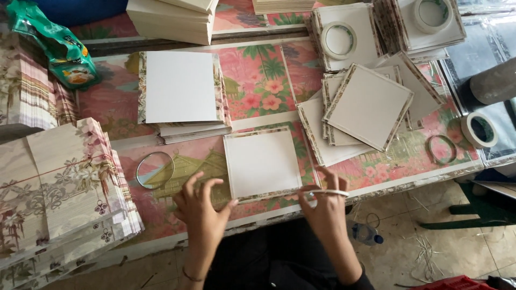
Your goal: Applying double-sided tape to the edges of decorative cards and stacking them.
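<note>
A white square board (262, 162) with a patterned paper border lies on the floral table (258, 80) in front of me. My left hand (200, 210) touches its lower left corner with fingers spread. At the lower right corner, my right hand (321, 207) holds a thin roll of tape (329, 192) against the edge. Beyond the board sits a stack of similar wrapped boards (181, 91).
Loose wrapped boards (365, 107) pile at the right, with tape rolls (338, 40), (480, 129) and empty tape rings (155, 169), (442, 149). Patterned paper sheets (59, 188) stack at the left. A green bag (59, 45) lies far left; a plastic bottle (365, 233) is on the floor.
</note>
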